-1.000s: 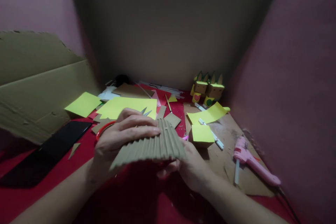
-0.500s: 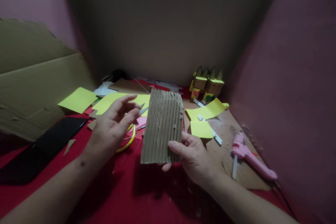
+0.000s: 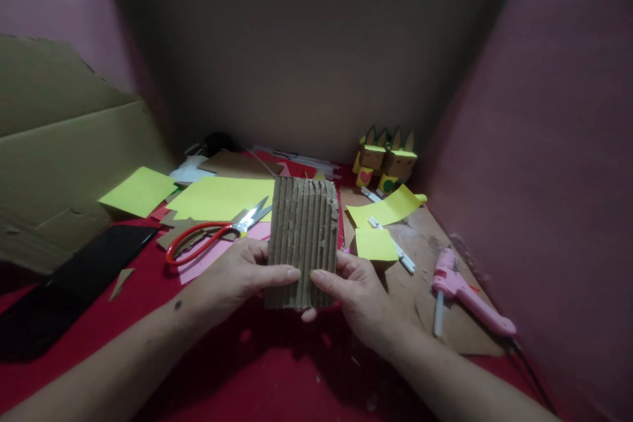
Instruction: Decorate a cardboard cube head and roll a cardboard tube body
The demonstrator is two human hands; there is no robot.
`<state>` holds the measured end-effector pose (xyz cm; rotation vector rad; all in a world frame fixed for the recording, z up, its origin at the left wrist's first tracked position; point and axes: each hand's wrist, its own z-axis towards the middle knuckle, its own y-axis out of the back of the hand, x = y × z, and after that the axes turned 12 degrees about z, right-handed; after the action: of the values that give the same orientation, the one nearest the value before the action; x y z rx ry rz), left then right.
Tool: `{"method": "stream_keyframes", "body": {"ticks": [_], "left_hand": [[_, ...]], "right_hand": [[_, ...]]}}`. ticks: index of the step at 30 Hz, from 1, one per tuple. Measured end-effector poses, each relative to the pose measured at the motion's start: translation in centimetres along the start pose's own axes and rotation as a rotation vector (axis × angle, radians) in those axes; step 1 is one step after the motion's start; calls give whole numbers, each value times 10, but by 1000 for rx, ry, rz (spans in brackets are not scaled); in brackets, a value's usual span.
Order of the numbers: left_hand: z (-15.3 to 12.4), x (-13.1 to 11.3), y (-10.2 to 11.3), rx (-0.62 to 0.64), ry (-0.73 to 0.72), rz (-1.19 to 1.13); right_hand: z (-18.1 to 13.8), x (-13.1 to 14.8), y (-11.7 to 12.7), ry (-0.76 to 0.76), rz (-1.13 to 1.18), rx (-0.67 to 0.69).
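Between my two hands is a piece of corrugated cardboard (image 3: 304, 231), its ridges running lengthwise and its upper right corner ragged. My left hand (image 3: 242, 273) pinches its lower left side, thumb on the ridged face. From the right, my right hand (image 3: 361, 290) grips the lower edge, thumb in front and a fingertip showing beneath. The other fingers are mostly hidden behind the piece. Beyond my left hand lie scissors (image 3: 222, 237) with red-orange and partly seen yellow handles, their blades pointing to the cardboard, over yellow paper (image 3: 217, 196) and pink paper (image 3: 200, 260).
A large cardboard box (image 3: 74, 165) and a black phone or tablet (image 3: 79, 290) are at left. To the right, a pink glue gun (image 3: 469, 297) rests on a cardboard sheet (image 3: 410, 297) near white pens (image 3: 395, 247). Two cardboard figures (image 3: 386, 161) stand behind.
My left hand has come away from the scissors area, moving right and down to take hold of the cardboard's left side. The scissors' red-orange handle is now uncovered. My right hand keeps its grip.
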<state>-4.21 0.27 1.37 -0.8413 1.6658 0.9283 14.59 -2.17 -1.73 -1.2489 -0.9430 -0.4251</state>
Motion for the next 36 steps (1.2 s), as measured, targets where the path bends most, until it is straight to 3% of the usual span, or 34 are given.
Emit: {"method": "stream_keyframes", "body": {"ticks": [5,7,8,11,13,16,19,29,36], "left_hand": [[1,4,9,98,15,23],[2,3,12,44,-6,86],[2,1,13,-60,-49,118],[-1,-4,12,-583,-287,231],[-5,-7,7,-774,-475,380],[-10,-8,-6,-646,-745,650],[-9,-7,-19,-556,-870,829],[-15,-10,-38,-599,-705,1035],[-26,-20,-51,-703,-841,1273]], "right_hand": [[-3,3,-5,84,60,41],[-4,5,-7,83,34,14],[-4,6,-7,76,16,-11],[-5,6,-8,43,-25,-59],[-5,3,-7,22,-48,-61],[-7,-2,-7,22,-80,-43],[-9,-6,-7,63,-159,-22],[-22,-4,-10,326,-692,23],[-31,-10,-5,536,-840,117]]}}
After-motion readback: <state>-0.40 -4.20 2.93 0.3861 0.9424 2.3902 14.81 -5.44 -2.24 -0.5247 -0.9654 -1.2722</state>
